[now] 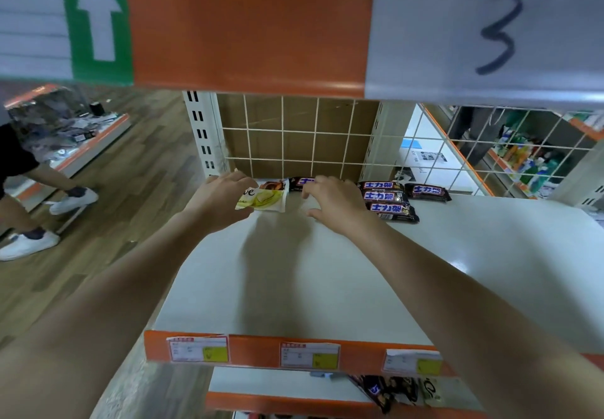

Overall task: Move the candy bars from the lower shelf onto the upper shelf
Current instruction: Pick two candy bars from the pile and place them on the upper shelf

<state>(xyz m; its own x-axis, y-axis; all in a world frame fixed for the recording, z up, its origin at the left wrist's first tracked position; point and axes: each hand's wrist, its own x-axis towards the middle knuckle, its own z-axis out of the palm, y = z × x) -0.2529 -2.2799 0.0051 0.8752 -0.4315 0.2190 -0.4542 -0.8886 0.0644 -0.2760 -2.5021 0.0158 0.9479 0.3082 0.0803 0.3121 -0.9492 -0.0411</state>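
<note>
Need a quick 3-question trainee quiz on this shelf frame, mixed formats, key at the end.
1. True or false: the left hand holds the yellow-green Dove packet.
2. Where do the dark candy bars on the upper shelf lie? A) front edge B) at the back by the wire grid C) on the floor
3. Fill in: the right hand is open and holds ____.

Key: 1 true; 2 B; 3 nothing
</note>
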